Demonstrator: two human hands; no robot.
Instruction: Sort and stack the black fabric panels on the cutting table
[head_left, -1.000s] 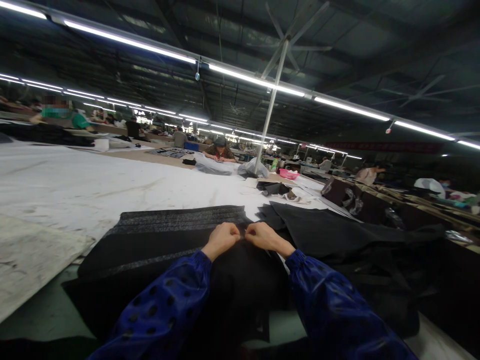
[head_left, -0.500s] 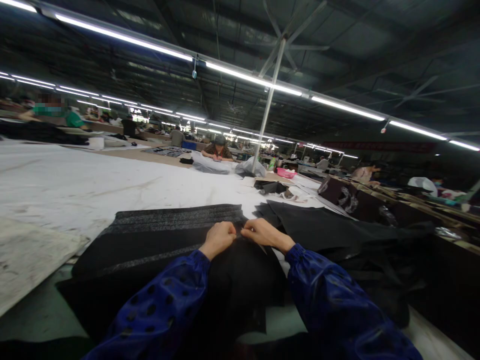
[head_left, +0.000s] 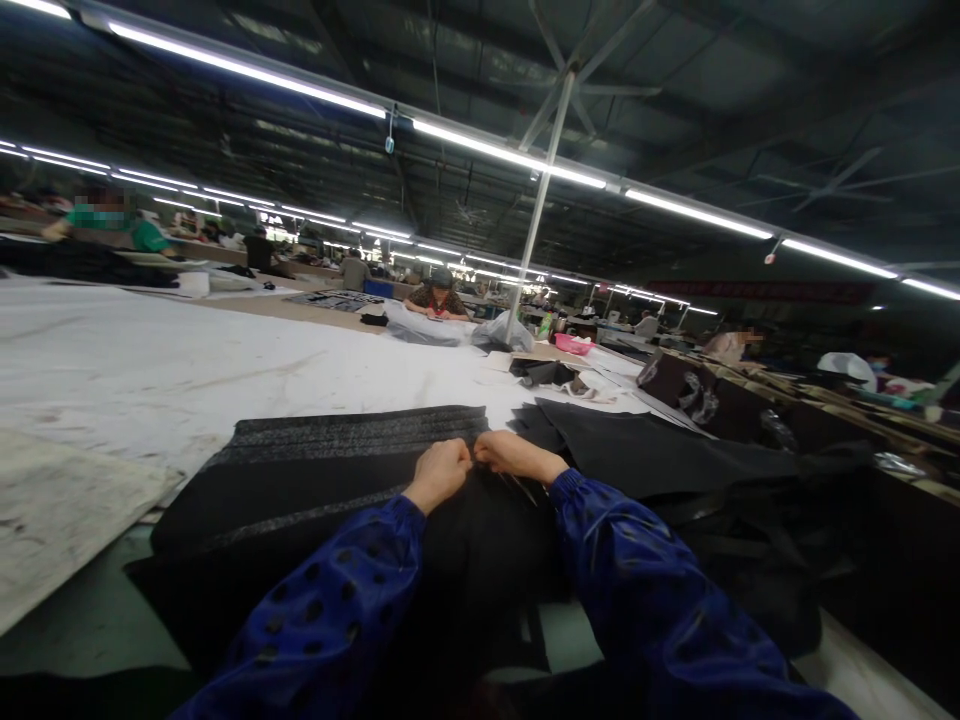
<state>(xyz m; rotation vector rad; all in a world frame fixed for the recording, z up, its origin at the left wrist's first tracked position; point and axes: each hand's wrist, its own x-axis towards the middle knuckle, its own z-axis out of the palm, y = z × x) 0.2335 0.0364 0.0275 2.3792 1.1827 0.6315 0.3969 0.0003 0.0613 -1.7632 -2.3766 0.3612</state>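
A black fabric piece [head_left: 315, 475] with grey speckled bands lies on the table in front of me, layered with more black cloth. My left hand [head_left: 439, 472] is closed in a pinch at its right part, near the upper edge. Close beside it, almost touching, my right hand [head_left: 517, 456] is also closed, its fingertips pinching at the same edge. Thin, pale, pointed shafts [head_left: 519, 488] stick out below the right palm; they look metallic, but their kind is unclear. Fingertip details are too small to see.
More black cloth pieces [head_left: 660, 450] are piled to the right. White sheeting [head_left: 187, 345] covers the table beyond, with a stained pale sheet [head_left: 67, 520] at left. Farther off are a pole [head_left: 541, 200], a pink basin [head_left: 574, 344] and a seated person [head_left: 437, 296].
My right hand has moved slightly left, closer to my left hand, and its forearm has swung inward. The thin shafts under it show more clearly. The fabric has shifted a little.
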